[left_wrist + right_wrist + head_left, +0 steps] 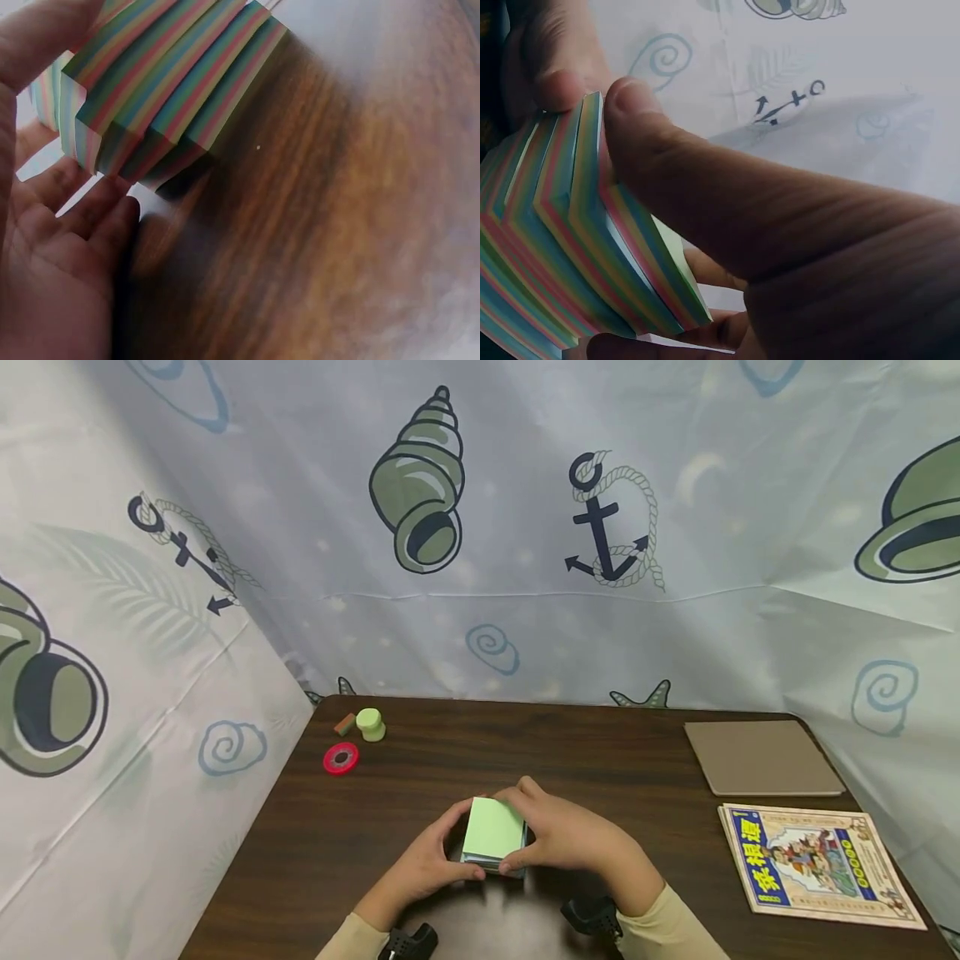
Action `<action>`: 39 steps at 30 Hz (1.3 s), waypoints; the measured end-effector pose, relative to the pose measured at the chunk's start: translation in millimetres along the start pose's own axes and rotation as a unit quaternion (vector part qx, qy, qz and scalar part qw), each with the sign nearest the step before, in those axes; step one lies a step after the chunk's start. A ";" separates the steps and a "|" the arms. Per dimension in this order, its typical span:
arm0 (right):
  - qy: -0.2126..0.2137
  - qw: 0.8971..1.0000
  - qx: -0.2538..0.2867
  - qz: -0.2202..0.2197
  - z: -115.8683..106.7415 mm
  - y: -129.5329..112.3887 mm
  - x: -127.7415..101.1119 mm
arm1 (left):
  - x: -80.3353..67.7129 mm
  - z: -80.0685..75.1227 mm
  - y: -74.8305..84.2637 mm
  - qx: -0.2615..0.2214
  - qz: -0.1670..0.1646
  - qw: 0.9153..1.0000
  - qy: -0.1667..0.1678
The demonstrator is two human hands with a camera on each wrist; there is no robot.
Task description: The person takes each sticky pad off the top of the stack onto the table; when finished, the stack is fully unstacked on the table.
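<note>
Holding the striped paper block with both hands, I have it just above the dark wooden table, near its front middle. My left hand curls around its left side, fingers under the stack. My right hand clasps the right side, thumb pressed on the rainbow edges. A picture book lies well apart at right.

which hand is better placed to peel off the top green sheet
Right, probably: the right hand has its thumb and fingers curled over the paper block by its top edge, while the left hand steadies the side.
</note>
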State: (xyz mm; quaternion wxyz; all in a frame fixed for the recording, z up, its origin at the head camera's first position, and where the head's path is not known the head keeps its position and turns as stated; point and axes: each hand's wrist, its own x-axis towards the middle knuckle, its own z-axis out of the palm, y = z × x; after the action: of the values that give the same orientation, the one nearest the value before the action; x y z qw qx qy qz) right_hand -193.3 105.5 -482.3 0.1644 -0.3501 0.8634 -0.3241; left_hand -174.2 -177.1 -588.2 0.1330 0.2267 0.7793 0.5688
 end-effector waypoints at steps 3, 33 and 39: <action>0.003 1.000 -0.008 -0.004 0.2 -1.4 -0.3 | -0.2 1.3 1.4 0.010 -0.010 1.000 0.008; 0.105 0.990 0.028 -0.092 -12.4 7.1 3.8 | 0.1 -0.2 5.1 0.023 -0.069 0.997 0.019; 0.142 0.979 0.097 -0.113 -8.3 12.4 7.6 | 1.8 0.2 5.4 0.026 -0.070 0.997 0.022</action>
State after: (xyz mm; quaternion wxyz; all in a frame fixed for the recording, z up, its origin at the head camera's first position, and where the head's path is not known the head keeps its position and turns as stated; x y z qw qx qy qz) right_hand -209.1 110.6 -485.0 0.0358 -0.3780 0.7971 -0.4695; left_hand -174.6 -174.7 -583.1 0.1499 0.1623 0.8107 0.5422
